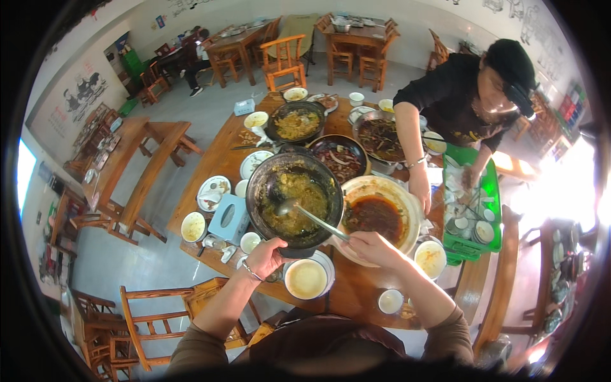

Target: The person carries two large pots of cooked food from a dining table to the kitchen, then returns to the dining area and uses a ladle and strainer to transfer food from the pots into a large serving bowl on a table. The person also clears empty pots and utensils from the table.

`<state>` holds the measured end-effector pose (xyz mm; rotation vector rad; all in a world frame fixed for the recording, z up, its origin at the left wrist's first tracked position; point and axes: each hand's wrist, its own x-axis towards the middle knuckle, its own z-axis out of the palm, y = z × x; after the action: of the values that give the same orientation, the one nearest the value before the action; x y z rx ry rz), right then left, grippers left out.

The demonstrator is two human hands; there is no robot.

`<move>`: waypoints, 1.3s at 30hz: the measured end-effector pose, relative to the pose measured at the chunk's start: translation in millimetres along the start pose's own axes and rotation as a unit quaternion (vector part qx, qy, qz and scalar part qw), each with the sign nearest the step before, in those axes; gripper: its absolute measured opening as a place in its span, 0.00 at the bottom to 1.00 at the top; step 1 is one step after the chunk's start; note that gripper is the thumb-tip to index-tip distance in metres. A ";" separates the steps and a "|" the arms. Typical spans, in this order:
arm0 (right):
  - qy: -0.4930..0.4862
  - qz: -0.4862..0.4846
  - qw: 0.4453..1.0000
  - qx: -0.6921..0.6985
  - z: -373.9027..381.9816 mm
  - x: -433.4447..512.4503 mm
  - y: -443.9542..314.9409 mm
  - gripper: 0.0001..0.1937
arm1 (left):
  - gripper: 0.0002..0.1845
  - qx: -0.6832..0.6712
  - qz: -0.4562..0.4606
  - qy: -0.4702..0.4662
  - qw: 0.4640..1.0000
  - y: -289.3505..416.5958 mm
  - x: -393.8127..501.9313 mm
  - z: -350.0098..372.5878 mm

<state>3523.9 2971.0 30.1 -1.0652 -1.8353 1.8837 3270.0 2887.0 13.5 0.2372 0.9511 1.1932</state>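
Note:
My left hand (pixel 268 258) grips the near handle of a dark cooking pot (pixel 295 203), which is raised over the table and holds yellowish-green food remains. A metal ladle (pixel 320 220) is in my right hand (pixel 370 248), its bowl resting in the pot's contents. Just right of the pot stands a wide cream-coloured pot (pixel 409 217) with reddish-brown broth. Behind them are a dark pan of red food (pixel 337 160), a metal pan of dark food (pixel 382 138) and a black pan of yellow food (pixel 296 123). A bowl (pixel 306 278) on stacked plates lies below my hands.
A co-worker (pixel 458 100) at the right reaches to the wooden table (pixel 353 286) and into a green crate (pixel 496 210) of used dishes. A blue tissue box (pixel 229 218) and used bowls stand at the left. A wooden chair (pixel 162 315) is near my left arm; benches flank the table's right side.

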 end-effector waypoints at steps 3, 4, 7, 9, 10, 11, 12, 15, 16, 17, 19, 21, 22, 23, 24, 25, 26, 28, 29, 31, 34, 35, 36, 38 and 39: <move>0.053 -0.017 0.998 -0.041 -11.7 -21.8 12.9 0.11 | 0.16 0.017 0.008 -0.053 0.998 -6.0 9.8 13.8; 0.070 -0.054 0.994 -0.063 -9.2 -22.9 17.8 0.11 | 0.16 0.030 -0.009 -0.032 0.999 -8.0 13.2 18.4; 0.038 -0.076 0.996 -0.015 -3.6 -25.4 34.7 0.11 | 0.15 0.074 0.000 -0.031 0.997 -15.3 22.8 30.6; 0.063 -0.067 0.992 -0.088 -11.3 -33.6 49.1 0.12 | 0.14 0.086 0.003 -0.035 0.996 -18.9 27.5 35.2; 0.104 -0.044 0.982 -0.152 -16.9 -42.0 57.3 0.12 | 0.13 0.075 -0.004 -0.039 0.996 -20.9 31.0 37.7; 0.145 -0.015 0.967 -0.209 -24.4 -51.8 65.5 0.13 | 0.13 0.069 -0.007 -0.041 0.997 -22.6 33.2 39.2; 0.151 0.030 0.965 -0.213 -33.0 -60.4 72.4 0.12 | 0.13 0.062 -0.010 -0.043 0.997 -23.9 34.8 40.4; 0.262 -0.010 0.921 -0.287 -49.9 -81.0 86.4 0.10 | 0.13 0.054 -0.012 -0.042 0.998 -27.1 38.1 44.2; 0.282 -0.059 0.909 -0.301 -51.9 -83.5 87.3 0.10 | 0.13 0.057 -0.017 -0.039 0.998 -26.8 38.6 45.3; 0.295 -0.066 0.902 -0.310 -51.1 -82.1 85.8 0.09 | 0.13 0.055 -0.019 -0.044 0.997 -26.1 38.8 46.5; 0.327 -0.115 0.883 -0.315 -44.6 -71.2 77.4 0.09 | 0.13 0.075 -0.026 -0.038 0.996 -24.5 38.7 48.9; 0.338 -0.129 0.882 -0.301 -34.7 -50.3 64.8 0.09 | 0.13 0.089 -0.026 -0.040 0.995 -23.3 39.2 51.0; 0.344 -0.130 0.891 -0.266 -31.0 -39.8 58.7 0.09 | 0.15 0.101 -0.019 -0.067 0.992 -23.4 39.6 51.5; 0.342 -0.136 0.902 -0.224 -28.2 -29.7 53.7 0.09 | 0.15 0.112 -0.022 -0.045 0.993 -23.7 40.8 51.7; 0.337 -0.107 0.914 -0.200 -27.7 -19.7 50.2 0.09 | 0.15 0.116 -0.020 -0.039 0.992 -24.8 42.0 51.4; 0.351 -0.097 0.908 -0.208 -28.4 -13.3 49.3 0.09 | 0.15 0.118 -0.021 -0.038 0.992 -25.6 44.4 50.5; 0.358 -0.089 0.906 -0.210 -30.2 -8.2 50.6 0.09 | 0.15 0.104 -0.010 -0.051 0.993 -27.4 47.6 49.3; 0.353 -0.067 0.911 -0.203 -36.8 -6.3 59.3 0.09 | 0.15 0.109 -0.003 -0.029 0.994 -29.8 55.2 44.3; 0.351 -0.054 0.916 -0.186 -40.5 -9.7 66.1 0.09 | 0.15 0.103 0.003 -0.031 0.994 -31.4 59.2 41.1; 0.333 -0.027 0.926 -0.176 -51.4 -22.4 79.2 0.10 | 0.14 0.122 0.014 -0.028 0.992 -34.4 66.5 34.2; 0.301 -0.007 0.940 -0.161 -65.1 -49.1 89.3 0.12 | 0.12 0.137 0.044 -0.028 0.989 -40.0 76.0 28.2; 0.292 0.044 0.942 -0.163 -68.4 -58.6 88.6 0.12 | 0.11 0.141 0.054 -0.021 0.988 -41.9 78.0 27.7; 0.284 0.016 0.949 -0.137 -69.8 -64.2 86.4 0.12 | 0.11 0.145 0.063 -0.015 0.987 -44.0 79.5 27.8; 0.277 0.044 0.956 -0.087 -67.3 -68.5 78.0 0.12 | 0.09 0.161 0.066 -0.005 0.985 -47.1 82.1 30.5; 0.273 0.017 0.960 -0.051 -63.9 -64.7 73.2 0.12 | 0.10 0.167 0.066 0.003 0.984 -48.9 82.5 32.4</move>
<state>3631.5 2963.9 -14.7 -1.4797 -1.6006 1.3304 3331.0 2949.0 -38.3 0.5726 1.1537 1.1503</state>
